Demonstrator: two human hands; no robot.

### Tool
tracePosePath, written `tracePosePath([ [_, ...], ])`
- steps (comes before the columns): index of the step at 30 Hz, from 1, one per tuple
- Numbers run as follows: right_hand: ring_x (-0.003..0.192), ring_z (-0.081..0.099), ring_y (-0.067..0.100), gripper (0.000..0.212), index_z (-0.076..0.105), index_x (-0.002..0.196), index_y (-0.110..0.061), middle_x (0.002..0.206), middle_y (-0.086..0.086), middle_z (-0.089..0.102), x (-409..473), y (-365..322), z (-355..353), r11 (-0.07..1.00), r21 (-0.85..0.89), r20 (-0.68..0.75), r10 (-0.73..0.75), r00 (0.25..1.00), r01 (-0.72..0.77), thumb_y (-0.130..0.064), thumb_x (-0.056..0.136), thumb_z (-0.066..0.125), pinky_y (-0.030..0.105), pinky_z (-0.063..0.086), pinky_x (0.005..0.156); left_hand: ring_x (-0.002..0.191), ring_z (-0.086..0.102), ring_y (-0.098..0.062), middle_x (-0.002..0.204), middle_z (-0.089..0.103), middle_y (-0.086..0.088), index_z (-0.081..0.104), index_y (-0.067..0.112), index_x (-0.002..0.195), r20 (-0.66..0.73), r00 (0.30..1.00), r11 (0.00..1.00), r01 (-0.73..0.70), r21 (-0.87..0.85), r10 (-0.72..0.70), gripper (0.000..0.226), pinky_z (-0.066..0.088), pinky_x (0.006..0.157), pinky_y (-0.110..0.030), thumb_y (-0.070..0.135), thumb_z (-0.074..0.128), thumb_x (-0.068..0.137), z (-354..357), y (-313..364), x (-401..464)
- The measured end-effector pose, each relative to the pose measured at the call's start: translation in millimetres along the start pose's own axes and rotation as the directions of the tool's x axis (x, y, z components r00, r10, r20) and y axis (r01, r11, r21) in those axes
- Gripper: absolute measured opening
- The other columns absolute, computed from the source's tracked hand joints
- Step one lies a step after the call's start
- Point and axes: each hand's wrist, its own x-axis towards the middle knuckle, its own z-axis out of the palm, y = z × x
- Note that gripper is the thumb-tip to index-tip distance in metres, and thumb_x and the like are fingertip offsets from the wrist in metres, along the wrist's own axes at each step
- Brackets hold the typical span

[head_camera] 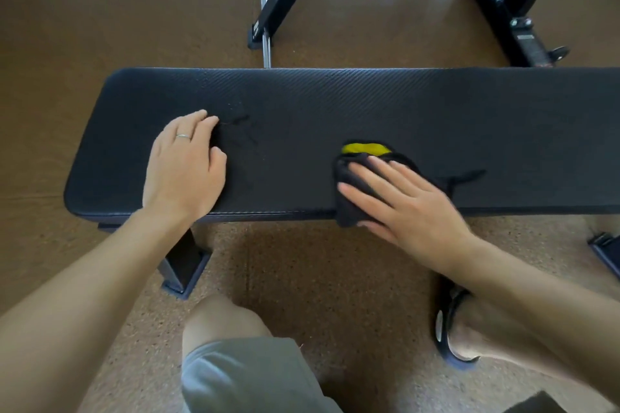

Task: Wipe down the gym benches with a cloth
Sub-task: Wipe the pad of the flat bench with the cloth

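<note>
Mid-wipe on the black padded bench [335,104]: right hand [399,204] flat, fingers straight, pressing the dark cloth [349,178] — yellow showing at its far edge — onto the pad near the front edge, just right of centre. Left hand [186,166] well apart on the left end, fingers loosely bent, bracing and gripping nothing. Best done with even palm pressure, overlapping strokes along the length, cloth kept bunched under the palm. Long axis of the bench left to right across the view — smears near the left hand probably wanting a pass.
</note>
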Motion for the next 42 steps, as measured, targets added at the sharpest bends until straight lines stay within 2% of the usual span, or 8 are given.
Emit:
tracePosePath([
  [4,0.153,0.031,0.035,0.059,0.031,0.161,-0.022,0.166,0.008,0.033,-9.5,12.9,-1.9,0.997,-0.042,0.013,-0.066,0.998,0.066,-0.036,0.107,0.051,0.053,0.036,0.119,0.148,0.033,-0.026,0.157,0.043,-0.008,0.045,0.009,0.151,-0.021,1.0,0.999,0.001,-0.035,-0.002,0.05,0.022,0.126,-0.044,0.021,0.042,0.102,7.3,1.4,0.2],
  [9,0.158,0.014,0.033,0.058,0.02,0.164,-0.023,0.17,0.007,0.021,72.6,-34.4,-10.0,0.97,0.03,0.071,-0.243,0.967,0.242,-0.045,0.111,0.031,0.051,0.021,0.126,0.147,0.034,-0.027,0.156,0.044,-0.01,0.046,0.008,0.15,-0.04,0.999,0.999,-0.022,-0.044,0.02,0.051,0.023,0.125,-0.045,0.02,0.039,0.101,10.2,-3.2,0.1],
  [14,0.158,0.013,0.029,0.059,0.024,0.163,-0.023,0.17,0.006,0.021,111.9,-63.1,-16.2,0.967,0.16,0.052,-0.211,0.976,0.2,-0.047,0.11,0.029,0.048,0.019,0.127,0.148,0.034,-0.024,0.158,0.043,-0.007,0.044,0.012,0.152,-0.028,0.999,0.998,-0.045,-0.04,0.044,0.052,0.024,0.125,-0.044,0.022,0.035,0.102,9.6,-8.2,-2.5],
  [18,0.16,0.003,0.024,0.058,0.017,0.164,-0.026,0.172,0.002,0.013,76.5,-18.9,-20.0,0.956,0.148,0.138,-0.275,0.952,0.255,-0.048,0.111,0.023,0.045,0.012,0.129,0.15,0.031,-0.023,0.161,0.04,-0.006,0.042,0.012,0.154,-0.014,0.999,0.998,-0.052,-0.039,0.051,0.051,0.022,0.126,-0.043,0.021,0.036,0.104,9.0,-9.2,-3.5],
  [24,0.16,-0.002,0.02,0.057,0.017,0.164,-0.032,0.172,-0.004,0.009,36.4,31.8,-21.6,0.986,0.168,0.205,-0.046,0.978,0.011,-0.05,0.11,0.016,0.049,0.013,0.128,0.149,0.031,-0.024,0.161,0.039,-0.006,0.041,0.011,0.154,-0.01,0.999,0.999,-0.038,-0.007,0.038,0.058,0.022,0.126,-0.045,0.027,0.026,0.1,11.7,-5.5,-3.2],
  [30,0.16,0.0,0.022,0.062,0.019,0.164,-0.033,0.172,-0.003,0.011,133.9,22.4,-13.1,0.971,0.239,0.176,-0.05,0.983,0.007,-0.054,0.106,0.009,0.041,0.002,0.13,0.151,0.028,-0.024,0.163,0.036,-0.006,0.039,0.011,0.155,0.001,1.0,1.0,-0.014,0.004,0.014,0.06,0.019,0.127,-0.044,0.029,0.024,0.099,9.9,-1.3,-4.5],
  [36,0.159,0.008,0.031,0.059,0.019,0.164,-0.026,0.172,0.004,0.015,207.1,4.5,-1.0,0.954,0.23,0.142,0.161,0.977,-0.191,-0.045,0.109,0.02,0.047,0.009,0.128,0.151,0.028,-0.025,0.163,0.035,-0.006,0.039,0.01,0.156,0.031,0.999,1.0,-0.017,0.009,0.017,0.059,0.02,0.127,-0.044,0.026,0.028,0.1,10.4,-4.3,-3.2],
  [42,0.158,0.013,0.027,0.057,0.026,0.163,-0.028,0.171,-0.001,0.02,115.9,-26.2,-14.5,0.958,0.244,0.087,-0.176,0.981,0.15,-0.047,0.109,0.02,0.044,0.013,0.129,0.154,0.024,-0.022,0.166,0.03,-0.004,0.035,0.012,0.158,0.075,0.997,1.0,0.007,0.029,-0.01,0.066,0.015,0.128,-0.042,0.031,0.019,0.097,10.2,-3.4,-3.7],
])
